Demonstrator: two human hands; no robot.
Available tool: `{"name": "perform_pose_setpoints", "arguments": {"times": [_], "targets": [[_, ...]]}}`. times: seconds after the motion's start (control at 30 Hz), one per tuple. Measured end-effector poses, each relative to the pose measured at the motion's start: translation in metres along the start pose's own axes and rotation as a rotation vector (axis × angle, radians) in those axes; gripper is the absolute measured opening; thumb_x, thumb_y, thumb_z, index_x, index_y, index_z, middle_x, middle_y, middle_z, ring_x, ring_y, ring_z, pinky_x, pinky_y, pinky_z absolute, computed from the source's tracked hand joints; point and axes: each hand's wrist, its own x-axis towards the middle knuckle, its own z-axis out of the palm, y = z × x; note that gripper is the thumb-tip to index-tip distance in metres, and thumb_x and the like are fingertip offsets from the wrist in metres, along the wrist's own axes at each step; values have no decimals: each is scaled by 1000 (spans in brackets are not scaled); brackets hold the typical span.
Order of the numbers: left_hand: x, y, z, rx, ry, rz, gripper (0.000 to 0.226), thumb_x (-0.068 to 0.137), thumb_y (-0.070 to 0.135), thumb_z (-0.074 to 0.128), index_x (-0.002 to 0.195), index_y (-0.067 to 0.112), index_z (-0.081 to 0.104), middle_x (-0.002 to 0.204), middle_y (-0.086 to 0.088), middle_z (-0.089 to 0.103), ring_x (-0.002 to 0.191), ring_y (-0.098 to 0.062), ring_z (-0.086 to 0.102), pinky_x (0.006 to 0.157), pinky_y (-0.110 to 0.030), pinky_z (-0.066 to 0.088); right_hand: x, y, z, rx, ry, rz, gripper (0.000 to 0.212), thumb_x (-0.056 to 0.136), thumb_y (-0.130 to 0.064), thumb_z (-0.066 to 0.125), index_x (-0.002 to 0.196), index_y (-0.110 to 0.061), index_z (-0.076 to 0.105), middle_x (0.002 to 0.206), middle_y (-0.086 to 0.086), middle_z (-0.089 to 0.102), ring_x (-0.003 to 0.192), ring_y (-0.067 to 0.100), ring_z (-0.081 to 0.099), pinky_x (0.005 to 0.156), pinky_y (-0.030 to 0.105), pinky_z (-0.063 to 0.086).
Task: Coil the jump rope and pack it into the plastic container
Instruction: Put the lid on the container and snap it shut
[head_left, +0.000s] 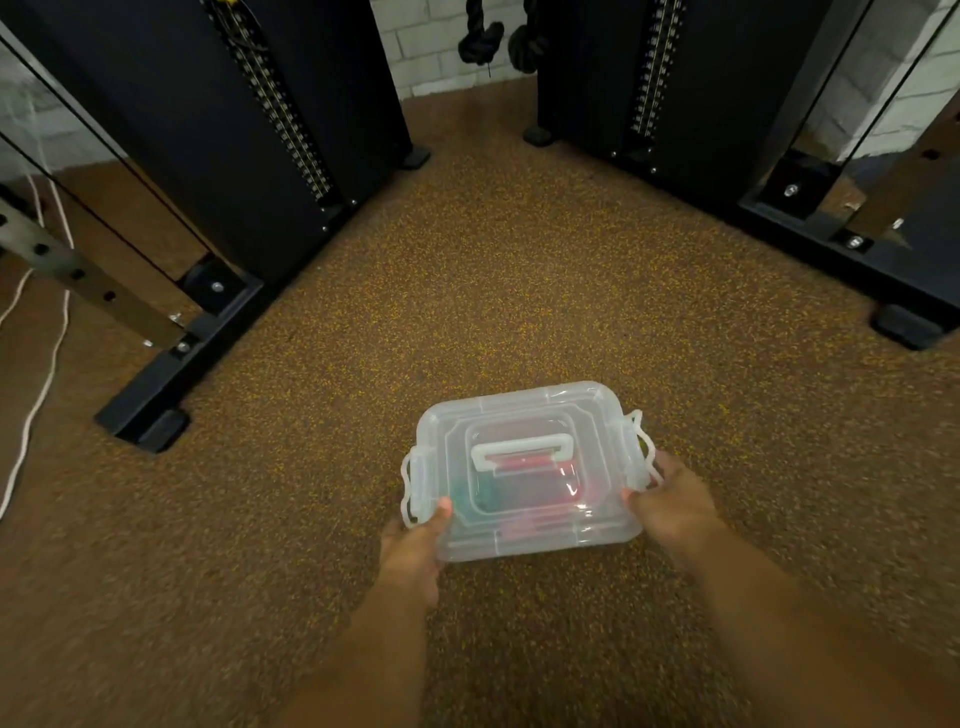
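Observation:
A clear plastic container (524, 415) with its lid on and a white carry handle on top sits low over the speckled brown floor in the head view. Through the lid I see blurred red and teal shapes, the jump rope (519, 462) inside. My left hand (415, 545) grips the container's near left corner, thumb on the lid by the left latch. My right hand (670, 504) holds the right side at the right latch. Both side latches stick out from the box. Whether the box rests on the floor or hangs just above it is unclear.
Two black weight-stack machines stand ahead, one at the left (218, 130) and one at the right (675, 93), their base bars reaching toward me. A white cord (36, 395) trails on the floor far left. Black ropes (483, 36) hang by the white brick wall.

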Motion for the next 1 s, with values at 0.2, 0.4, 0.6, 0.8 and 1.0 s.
{"name": "perform_pose_setpoints", "arguments": {"times": [0.2,0.4,0.6,0.8,1.0], "targets": [[-7,2,2,19,21,98,58,73,5,80,122,13,49,107,-11,65,101,-31,63,97,-50,49,-21,-10,3,-328,64,-125,55,89,-17,55,140,-14,37,124,16,57,114,34,55,95,38,46],[-8,-4,4,61,51,259,51,79,4,77,125,9,55,106,-9,66,93,-27,64,78,-37,53,-25,-15,2,-521,83,-172,48,93,-20,50,138,-9,40,122,20,59,112,35,57,91,37,49],[-11,-13,11,118,148,339,64,80,13,77,139,15,52,128,-11,62,111,-30,62,99,-44,49,-25,-17,-2,-540,53,-165,47,93,-21,51,137,-11,40,123,18,57,113,34,54,93,37,48],[-24,-9,18,181,260,354,60,84,18,74,140,14,51,139,-10,56,123,-31,56,106,-37,40,-27,-20,-2,-573,42,-170,47,93,-20,50,137,-9,39,123,19,57,112,34,55,90,37,49],[-15,-13,17,149,259,347,54,82,19,76,134,19,58,135,-7,60,119,-28,59,104,-34,42,-24,-20,0,-605,50,-171,45,94,-21,49,136,-9,39,122,19,57,111,34,56,89,36,49]]}}
